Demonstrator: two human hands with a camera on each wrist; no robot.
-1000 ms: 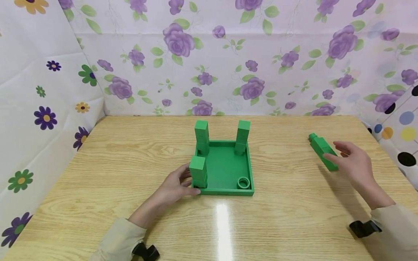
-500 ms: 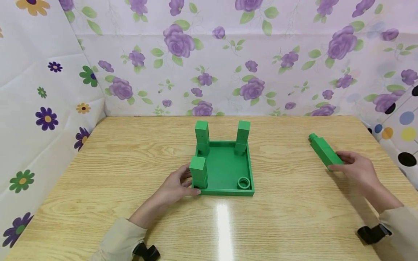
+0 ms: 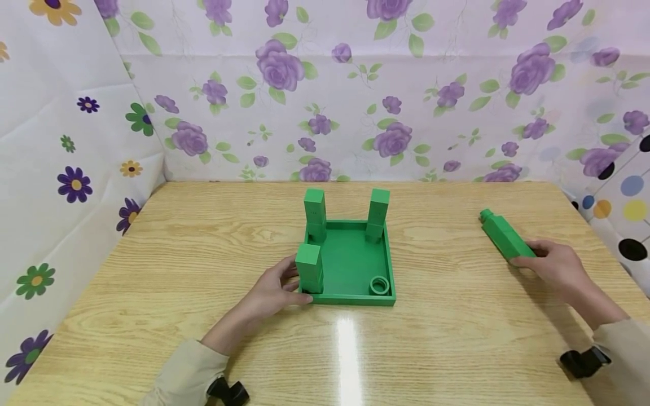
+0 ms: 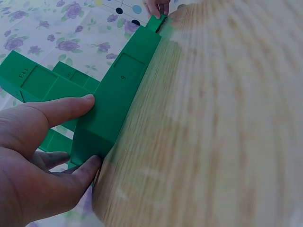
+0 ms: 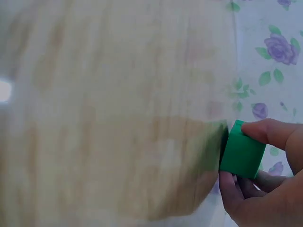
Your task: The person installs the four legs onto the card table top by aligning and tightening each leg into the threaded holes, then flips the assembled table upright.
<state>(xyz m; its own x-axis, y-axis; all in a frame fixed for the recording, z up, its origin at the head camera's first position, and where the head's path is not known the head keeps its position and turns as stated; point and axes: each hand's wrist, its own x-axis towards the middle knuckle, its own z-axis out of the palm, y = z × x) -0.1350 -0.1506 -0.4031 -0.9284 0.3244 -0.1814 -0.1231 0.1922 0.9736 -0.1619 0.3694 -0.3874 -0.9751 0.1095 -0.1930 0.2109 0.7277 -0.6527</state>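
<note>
Right hand now grips the loose green square plastic post.
Fingers, wider a second ago, pinch its near end, knobbed tip beyond them. Left hand pinches the green square plastic tray; both parts look secured.

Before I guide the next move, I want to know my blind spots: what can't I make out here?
- Head: the left hand's fingertips, hidden behind the near-left post.
- Head: the small marks on the far-left post, too small to read.
- Right wrist: the narrow end of the loose green post, hidden behind its own square end.
- Left wrist: most of the right hand, cut off by the top edge.
</note>
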